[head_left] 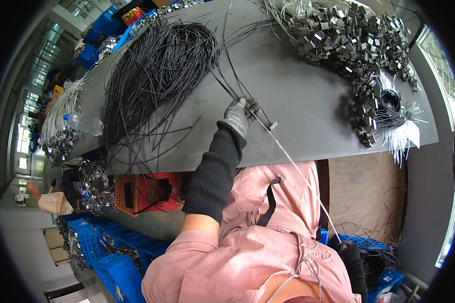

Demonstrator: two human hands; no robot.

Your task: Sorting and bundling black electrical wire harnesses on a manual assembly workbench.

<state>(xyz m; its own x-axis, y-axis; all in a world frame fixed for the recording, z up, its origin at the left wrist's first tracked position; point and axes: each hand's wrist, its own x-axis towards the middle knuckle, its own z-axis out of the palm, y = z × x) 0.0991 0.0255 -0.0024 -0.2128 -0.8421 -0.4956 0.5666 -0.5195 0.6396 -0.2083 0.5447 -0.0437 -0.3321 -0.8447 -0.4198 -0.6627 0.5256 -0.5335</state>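
Observation:
My left hand point(240, 113), in a grey glove, is closed round a few thin black cables point(227, 87) above the grey table. A small metal-faced end piece point(273, 125) sticks out just past its fingers. From there a thin pale cord point(301, 172) stretches straight down to the lower right. At its lower end, beside my body, my right hand point(347, 246) is closed on the cord; its fingers are small and partly dark in view. A large tangled heap of black cables point(159, 70) lies left of my left hand, with strands running to it.
On the table's right point(288, 146) are a big pile of metal-ended cables point(356, 43) and a tied bundle with white ends point(397, 116). A clear bottle point(86, 124) lies at the left. Red crates point(159, 192) and blue crates point(114, 270) stand below; another person point(55, 202) is far left.

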